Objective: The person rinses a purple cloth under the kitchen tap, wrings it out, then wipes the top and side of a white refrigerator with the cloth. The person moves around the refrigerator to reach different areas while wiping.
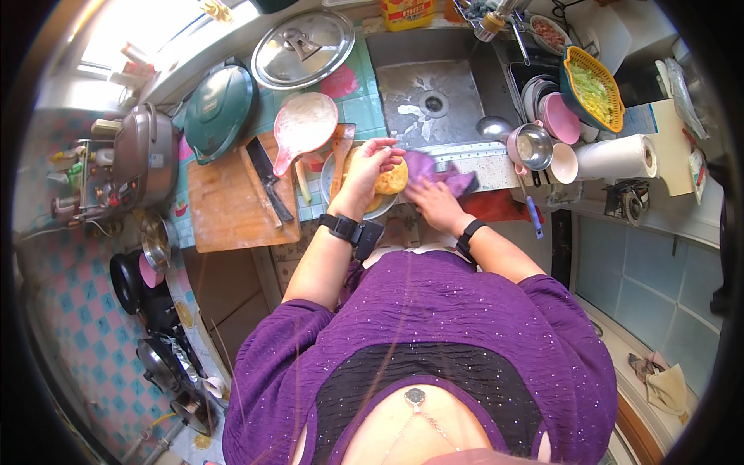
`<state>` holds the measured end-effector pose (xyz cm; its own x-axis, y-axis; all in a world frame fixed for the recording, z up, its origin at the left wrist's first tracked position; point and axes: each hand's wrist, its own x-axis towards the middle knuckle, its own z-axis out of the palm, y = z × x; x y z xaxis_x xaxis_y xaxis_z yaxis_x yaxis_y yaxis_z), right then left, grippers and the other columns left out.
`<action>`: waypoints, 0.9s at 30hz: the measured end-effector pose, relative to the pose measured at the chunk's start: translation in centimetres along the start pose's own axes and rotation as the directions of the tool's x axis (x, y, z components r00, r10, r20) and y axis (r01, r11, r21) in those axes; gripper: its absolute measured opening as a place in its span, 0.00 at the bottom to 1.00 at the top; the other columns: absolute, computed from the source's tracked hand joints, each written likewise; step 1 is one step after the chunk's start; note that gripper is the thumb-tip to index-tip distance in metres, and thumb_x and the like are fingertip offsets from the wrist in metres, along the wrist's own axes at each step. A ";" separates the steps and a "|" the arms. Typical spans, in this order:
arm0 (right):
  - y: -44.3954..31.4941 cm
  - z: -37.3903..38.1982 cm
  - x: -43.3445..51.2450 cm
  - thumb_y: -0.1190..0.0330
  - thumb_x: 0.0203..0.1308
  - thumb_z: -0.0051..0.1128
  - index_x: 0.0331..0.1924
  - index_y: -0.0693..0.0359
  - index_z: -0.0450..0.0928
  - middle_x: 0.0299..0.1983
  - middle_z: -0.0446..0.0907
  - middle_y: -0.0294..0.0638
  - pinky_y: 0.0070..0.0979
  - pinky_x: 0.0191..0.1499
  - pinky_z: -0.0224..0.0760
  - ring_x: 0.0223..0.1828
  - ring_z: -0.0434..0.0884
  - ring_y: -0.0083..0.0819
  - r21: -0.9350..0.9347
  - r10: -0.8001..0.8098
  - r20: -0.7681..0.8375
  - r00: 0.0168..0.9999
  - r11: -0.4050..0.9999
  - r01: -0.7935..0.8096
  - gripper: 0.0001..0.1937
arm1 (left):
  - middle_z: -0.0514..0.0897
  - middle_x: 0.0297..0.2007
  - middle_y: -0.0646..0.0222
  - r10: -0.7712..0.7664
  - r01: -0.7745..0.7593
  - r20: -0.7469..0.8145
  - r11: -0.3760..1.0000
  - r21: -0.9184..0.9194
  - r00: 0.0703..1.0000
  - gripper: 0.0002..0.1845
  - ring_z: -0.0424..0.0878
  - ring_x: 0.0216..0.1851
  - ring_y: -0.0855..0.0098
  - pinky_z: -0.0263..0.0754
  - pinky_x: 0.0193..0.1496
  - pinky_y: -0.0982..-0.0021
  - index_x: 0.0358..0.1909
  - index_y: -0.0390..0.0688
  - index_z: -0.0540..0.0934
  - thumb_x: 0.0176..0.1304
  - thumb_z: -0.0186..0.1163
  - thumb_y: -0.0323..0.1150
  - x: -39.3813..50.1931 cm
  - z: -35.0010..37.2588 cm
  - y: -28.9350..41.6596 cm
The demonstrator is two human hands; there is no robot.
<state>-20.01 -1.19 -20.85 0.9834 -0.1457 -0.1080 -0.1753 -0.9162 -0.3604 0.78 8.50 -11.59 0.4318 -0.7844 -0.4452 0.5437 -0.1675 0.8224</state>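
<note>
My right hand (433,200) lies on a crumpled purple cloth (447,177) at the sink's front ledge; whether its fingers grip the cloth is unclear. My left hand (375,168) is raised over a bowl (381,207) of round golden flatbreads (392,177), fingers loosely curled and apart, with nothing seen in it. A wooden spatula (339,165) rests across the bowl's left side. Left of it stands a pink-rimmed ladle-shaped bowl (307,125), floury inside. A cleaver (270,177) and a rolling pin (258,183) lie on the wooden cutting board (218,203).
Behind my hands is a steel sink (427,104). To its right stand a steel ladle (494,128), stacked bowls (561,116), a yellow basket (593,87) of chopped greens and a paper towel roll (616,158). A green electric pan (221,110) and a glass lid (303,49) are at back left.
</note>
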 end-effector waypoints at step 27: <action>7.7 -0.1 -8.7 0.72 0.64 0.44 0.64 0.46 0.69 0.71 0.62 0.35 0.47 0.59 0.68 0.69 0.65 0.45 0.030 0.696 -0.307 0.649 0.689 -0.724 0.24 | 0.84 0.45 0.59 -0.075 0.065 0.129 0.995 0.077 0.989 0.14 0.82 0.40 0.76 0.76 0.44 0.79 0.55 0.37 0.74 0.70 0.52 0.28 -2.6 1.6 -2.0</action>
<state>-29.90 -7.02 -22.59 0.5309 -0.8467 -0.0363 -0.8343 -0.5146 -0.1980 -2.57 9.91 -11.53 0.2940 -0.8400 -0.4561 0.5137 -0.2635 0.8165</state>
